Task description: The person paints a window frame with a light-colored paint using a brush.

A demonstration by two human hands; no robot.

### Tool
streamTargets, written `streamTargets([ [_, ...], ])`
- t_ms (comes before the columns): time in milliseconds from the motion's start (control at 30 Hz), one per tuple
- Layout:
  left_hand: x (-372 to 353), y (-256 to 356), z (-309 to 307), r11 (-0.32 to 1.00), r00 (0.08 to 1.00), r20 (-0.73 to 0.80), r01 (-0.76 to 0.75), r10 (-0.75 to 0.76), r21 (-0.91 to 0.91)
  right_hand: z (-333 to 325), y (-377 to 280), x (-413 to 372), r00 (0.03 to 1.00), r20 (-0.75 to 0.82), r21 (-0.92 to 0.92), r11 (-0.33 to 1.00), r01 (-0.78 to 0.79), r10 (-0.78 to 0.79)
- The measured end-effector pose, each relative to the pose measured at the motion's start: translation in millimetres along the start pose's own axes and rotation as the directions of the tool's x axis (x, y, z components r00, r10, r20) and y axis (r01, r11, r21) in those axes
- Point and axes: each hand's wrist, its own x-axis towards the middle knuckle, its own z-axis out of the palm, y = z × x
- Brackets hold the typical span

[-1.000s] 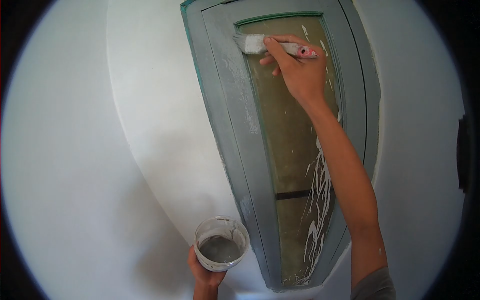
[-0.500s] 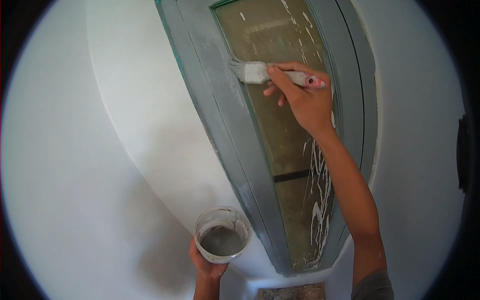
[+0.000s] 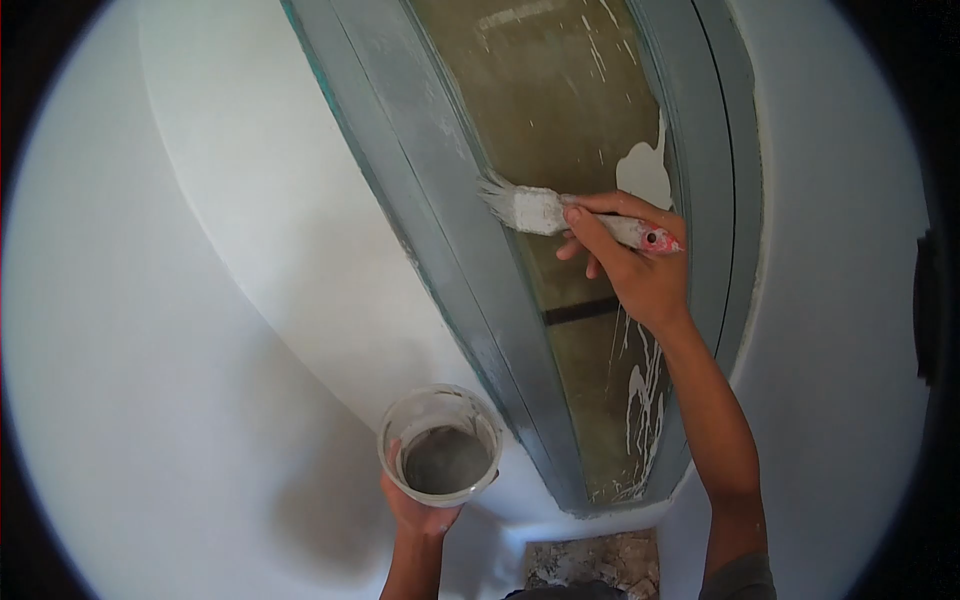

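My right hand is closed round the handle of a paintbrush, its thumb on top. The brush's splayed, paint-coated bristles touch the inner edge of a grey frame, where it borders a glass pane. Lower down, my left hand grips a clear plastic tub from below and the side. Grey paint lies inside the tub, with smears on its walls.
White paint splashes and drips mark the glass. A white wall curves along the left, and another wall stands on the right. Below the frame is a patch of rough, stained floor. A dark object shows at the right edge.
The brush in my right hand has moved down along the frame's inner edge. The view has shifted slightly, and the tub appears a little higher and tilted differently.
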Motion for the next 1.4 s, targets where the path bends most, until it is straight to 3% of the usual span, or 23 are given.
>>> streamTargets([
  [100, 3.5, 0.5, 4.5, 1.000, 0.997, -0.079, -0.002, 0.003, 0.019, -2.7, 6.7, -17.5, 0.998, -0.009, -0.038, 0.997, -0.059, 0.059],
  [200, 2.3, 2.4, 12.3, 1.000, 0.999, -0.032, 0.023, -0.023, -0.013, -7.8, 15.3, -40.4, 0.996, 0.005, -0.108, 0.990, -0.091, 0.092],
  [267, 7.8, -1.9, -24.0, 0.895, 0.974, -0.072, -0.166, 0.214, 0.413, -8.9, 21.0, -57.9, 0.993, -0.004, -0.134, 0.984, -0.120, 0.120],
  [333, 6.7, -1.4, -38.5, 0.828, 0.965, -0.048, -0.195, 0.258, 0.526, -11.9, 30.6, -76.0, 0.989, -0.014, -0.172, 0.974, -0.145, 0.145],
  [400, 10.2, 4.5, -37.8, 0.925, 0.989, -0.044, -0.115, 0.141, 0.362, -17.6, 43.0, -95.1, 0.986, -0.021, -0.202, 0.965, -0.168, 0.167],
  [467, 7.1, 11.2, -14.4, 0.998, 0.996, 0.062, 0.063, -0.062, -0.017, -25.5, 51.0, -114.5, 0.977, -0.029, -0.172, 0.962, -0.212, 0.210],
  [667, 0.9, 5.8, 7.7, 0.966, 0.996, -0.026, 0.071, -0.080, -0.249, -46.5, 77.8, -167.5, 0.962, -0.005, -0.188, 0.945, -0.268, 0.272],
  [800, -3.3, 4.1, 5.0, 0.958, 0.996, 0.007, 0.089, -0.090, -0.273, -55.1, 94.5, -200.7, 0.967, 0.010, -0.258, 0.935, -0.243, 0.255],
  [1100, -14.0, -1.0, 6.0, 0.967, 0.996, -0.069, 0.046, -0.065, -0.252, -72.8, 123.2, -275.9, 0.930, 0.012, -0.363, 0.869, -0.337, 0.366],
  [1200, -12.6, -4.1, -5.3, 0.992, 0.999, 0.033, 0.029, -0.026, -0.120, -82.3, 126.5, -295.4, 0.912, -0.001, -0.404, 0.834, -0.376, 0.410],
  [1300, -21.3, -2.5, -37.8, 0.992, 0.988, -0.130, -0.072, 0.085, 0.099, -75.3, 90.4, -300.4, 0.810, -0.148, -0.139, 0.798, -0.586, 0.568],
  [1333, -26.4, -8.4, -27.1, 0.983, 0.979, -0.158, -0.109, 0.132, 0.147, -73.5, 76.4, -299.7, 0.789, -0.208, -0.128, 0.784, -0.608, 0.578],
  [1400, -24.1, -13.6, -45.2, 0.977, 0.979, -0.113, -0.151, 0.169, 0.148, -70.9, 42.2, -296.5, 0.728, -0.326, -0.100, 0.744, -0.661, 0.603],
])
